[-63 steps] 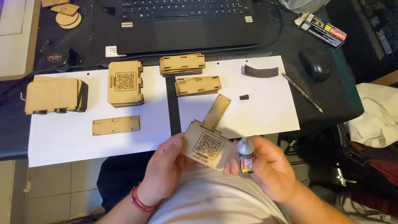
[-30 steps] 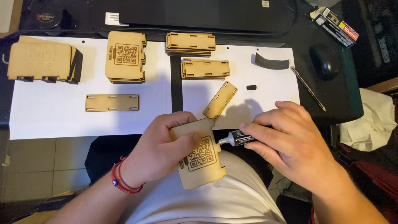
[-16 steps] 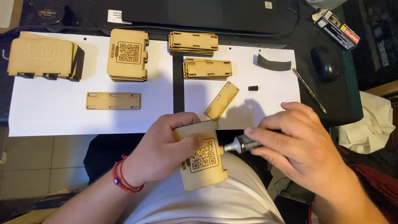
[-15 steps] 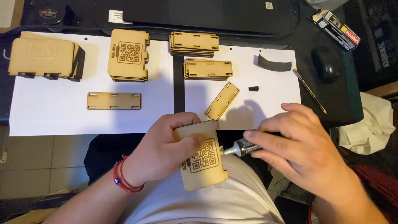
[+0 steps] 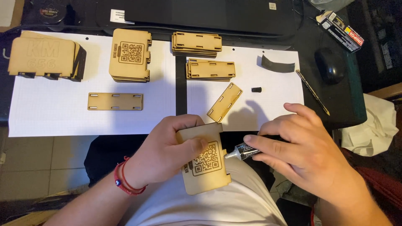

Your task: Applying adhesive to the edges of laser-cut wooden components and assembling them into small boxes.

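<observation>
Now the right hand [image 5: 305,155], closed around the glue tube [image 5: 245,151], has brought its nozzle against the right edge of the engraved wooden panel [image 5: 205,161] clamped in the left hand [image 5: 167,152] over the lap, a loose slotted strip [image 5: 225,102] lying beyond on the white paper [image 5: 50,109].

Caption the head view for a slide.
Left hand holds an engraved wooden panel while the right hand touches a glue tube to its edge.

The tan rectangular wooden panel [image 5: 205,161] I hold bears a dark engraved square maze pattern. Touching its right edge, my small glue tube [image 5: 246,151] is black with a silver tip. Above it lies white grid paper [image 5: 50,109] on the black worktop [image 5: 310,50]; my left wrist wears a red cord bracelet [image 5: 125,184].
</observation>
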